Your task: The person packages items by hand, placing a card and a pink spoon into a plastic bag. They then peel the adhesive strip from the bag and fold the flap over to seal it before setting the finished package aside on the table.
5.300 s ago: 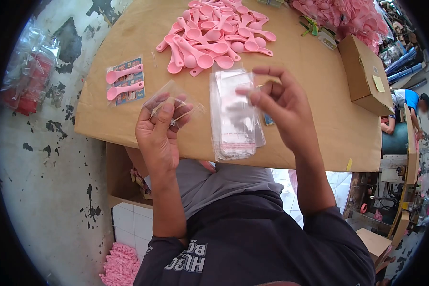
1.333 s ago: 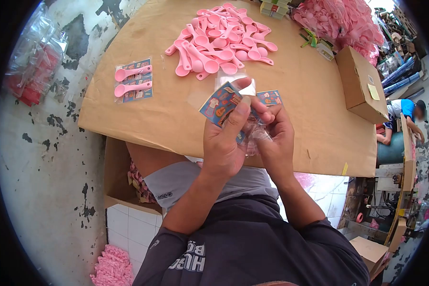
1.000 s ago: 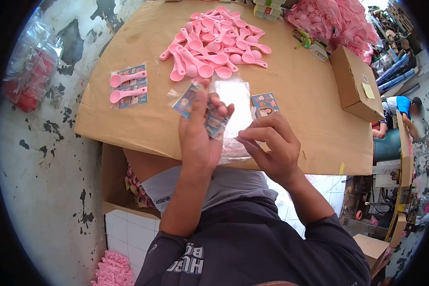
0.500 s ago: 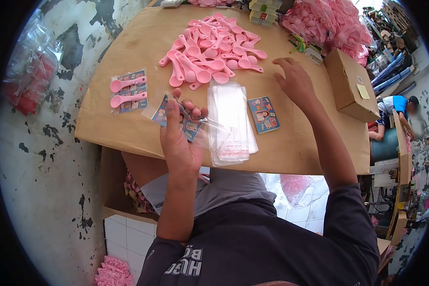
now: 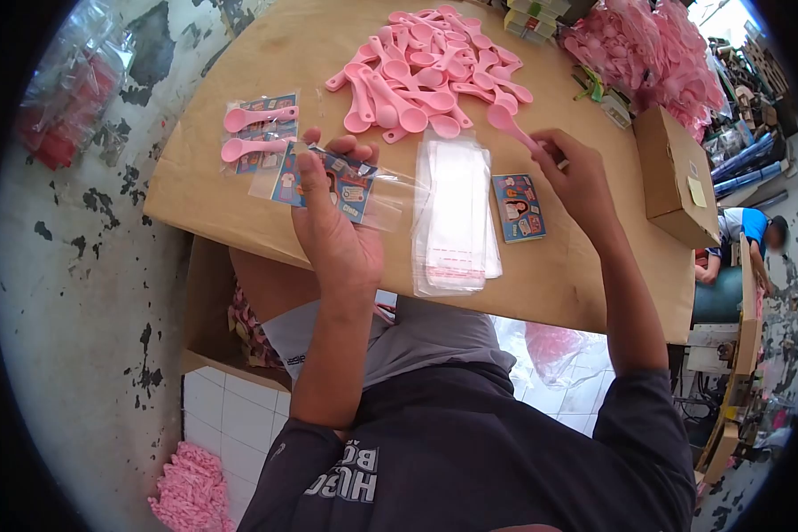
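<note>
My left hand [image 5: 339, 208] is closed on a clear plastic bag with a blue printed card [image 5: 350, 191] inside, thumb on top. My right hand [image 5: 575, 168] pinches the handle of a pink spoon [image 5: 503, 121], whose bowl points toward the spoon pile [image 5: 426, 71]. Between the hands lies a stack of clear bags [image 5: 453, 217]. Just right of it rests a small stack of blue cards [image 5: 520, 207]. Two pink spoons on blue cards in clear packaging [image 5: 262, 116] lie at the table's left, beyond my left hand.
The brown-covered table [image 5: 585, 284] has a cardboard box [image 5: 678, 177] at its right edge. Bagged pink spoons [image 5: 638, 53] and plastic containers [image 5: 534, 18] stand at the back. A co-worker [image 5: 747, 232] is at the far right. Bags hang on the left wall.
My right hand has taken hold of a pink spoon beside the pile. My left hand has turned the bagged card, showing more of its face. The view has shifted slightly.
</note>
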Demonstrator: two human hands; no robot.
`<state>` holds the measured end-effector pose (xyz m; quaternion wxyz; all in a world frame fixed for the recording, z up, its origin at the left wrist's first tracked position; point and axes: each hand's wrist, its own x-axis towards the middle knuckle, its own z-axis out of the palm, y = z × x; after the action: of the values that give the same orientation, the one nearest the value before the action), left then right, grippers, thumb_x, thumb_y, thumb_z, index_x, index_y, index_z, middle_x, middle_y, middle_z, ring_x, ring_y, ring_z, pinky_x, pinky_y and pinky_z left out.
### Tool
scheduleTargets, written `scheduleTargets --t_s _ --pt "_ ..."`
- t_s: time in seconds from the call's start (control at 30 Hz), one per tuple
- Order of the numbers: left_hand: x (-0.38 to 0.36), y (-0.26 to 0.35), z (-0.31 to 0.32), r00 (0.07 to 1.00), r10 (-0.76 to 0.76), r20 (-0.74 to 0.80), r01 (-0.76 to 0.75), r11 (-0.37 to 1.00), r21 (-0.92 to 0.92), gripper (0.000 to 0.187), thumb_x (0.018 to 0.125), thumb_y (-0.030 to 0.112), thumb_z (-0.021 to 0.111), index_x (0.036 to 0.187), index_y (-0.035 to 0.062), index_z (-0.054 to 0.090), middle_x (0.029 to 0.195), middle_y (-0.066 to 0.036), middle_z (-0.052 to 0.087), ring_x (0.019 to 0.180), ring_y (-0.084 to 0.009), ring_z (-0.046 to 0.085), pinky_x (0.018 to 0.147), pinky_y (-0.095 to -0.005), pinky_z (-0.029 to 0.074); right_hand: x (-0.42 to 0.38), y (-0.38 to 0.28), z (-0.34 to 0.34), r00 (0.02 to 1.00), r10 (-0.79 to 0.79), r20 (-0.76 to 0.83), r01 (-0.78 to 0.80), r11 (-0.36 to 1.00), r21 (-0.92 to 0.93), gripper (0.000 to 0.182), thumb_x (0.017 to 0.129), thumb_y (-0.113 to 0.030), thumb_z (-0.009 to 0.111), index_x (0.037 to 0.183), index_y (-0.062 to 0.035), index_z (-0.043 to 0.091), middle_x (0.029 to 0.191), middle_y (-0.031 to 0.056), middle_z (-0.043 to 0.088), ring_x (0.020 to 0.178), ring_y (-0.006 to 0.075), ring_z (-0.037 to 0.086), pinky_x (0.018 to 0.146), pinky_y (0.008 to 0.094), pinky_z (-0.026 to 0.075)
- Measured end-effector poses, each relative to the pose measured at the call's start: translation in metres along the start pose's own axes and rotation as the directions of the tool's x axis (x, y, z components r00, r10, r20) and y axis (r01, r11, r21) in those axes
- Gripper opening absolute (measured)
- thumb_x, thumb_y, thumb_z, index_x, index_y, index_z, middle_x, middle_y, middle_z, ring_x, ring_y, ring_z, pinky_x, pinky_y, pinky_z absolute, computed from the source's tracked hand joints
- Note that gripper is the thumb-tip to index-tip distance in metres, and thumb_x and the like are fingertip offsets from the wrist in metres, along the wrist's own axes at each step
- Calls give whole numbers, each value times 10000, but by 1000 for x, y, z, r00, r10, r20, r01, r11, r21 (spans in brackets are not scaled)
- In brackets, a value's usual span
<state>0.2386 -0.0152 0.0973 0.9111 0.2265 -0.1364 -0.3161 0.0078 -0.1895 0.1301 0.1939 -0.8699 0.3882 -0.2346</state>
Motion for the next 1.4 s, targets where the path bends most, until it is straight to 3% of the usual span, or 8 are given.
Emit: scheduleTargets --t_s 0.1,0.2,0.67,0.9,1.1,1.2,1.3,1.4 --pt "5 -1 0 999 37 6 -36 998 -50 433 1025 328 633 1320 38 506 1071 -110 639 978 -204 643 1058 -431 519 -36 -23 -16 954 231 189 -289 876 387 201 960 -88 683 1141 -4 659 843 58 714 705 83 628 655 235 508" --pt "8 -4 0 999 33 23 -32 998 -56 434 1030 330 623 1322 33 502 1070 -116 641 987 -207 644 1063 -433 515 -69 -44 -16 904 205 374 -410 663 626 183 966 -88 688 1118 9 661 904 41 727 749 59 630 662 217 503" --pt "-27 -24 23 946 -302 117 311 947 -76 459 1037 399 586 1325 52 500 1020 -96 633 973 -216 664 982 -450 572 -85 -87 28 947 54 317 -312 395 864 254 952 -41 704 1171 23 592 1081 63 681 932 110 674 814 253 561" --pt "-39 -29 26 868 -463 177 485 868 -110 464 1052 369 569 1365 43 464 1033 -89 629 943 -181 669 969 -422 586 -85 -84 57 991 117 58 -115 565 817 311 876 -42 784 1056 -49 531 929 -3 578 787 51 560 697 220 487" --pt "-39 -28 24 837 -507 204 529 846 -70 398 1070 251 546 1388 30 454 1084 -103 652 941 -192 689 917 -374 606 -83 -97 57 981 179 -74 -69 680 730 435 816 -9 808 1174 -77 569 1019 32 583 831 86 550 672 239 471" --pt "-36 -24 24 833 -523 179 539 840 -56 378 1072 228 540 1381 25 464 1104 -116 653 987 -214 693 926 -384 602 -84 -93 55 906 -135 -402 316 847 427 421 755 -4 825 1141 -107 692 1136 107 612 967 193 588 692 278 493" --pt "-27 -22 18 839 -527 134 538 840 -69 374 1070 237 541 1366 16 482 1152 -145 644 1086 -248 671 976 -429 576 -88 -87 40 860 -367 -354 482 813 327 341 757 -29 834 1072 -81 716 1220 126 615 1021 228 592 731 316 503" --pt "-18 -9 19 829 -540 148 558 817 -145 402 1062 277 554 1358 10 495 1227 -187 624 1195 -293 623 1048 -490 525 -95 -81 32 898 -252 -361 408 783 469 277 816 -21 778 1081 -86 729 1284 162 609 1102 279 604 885 368 500"
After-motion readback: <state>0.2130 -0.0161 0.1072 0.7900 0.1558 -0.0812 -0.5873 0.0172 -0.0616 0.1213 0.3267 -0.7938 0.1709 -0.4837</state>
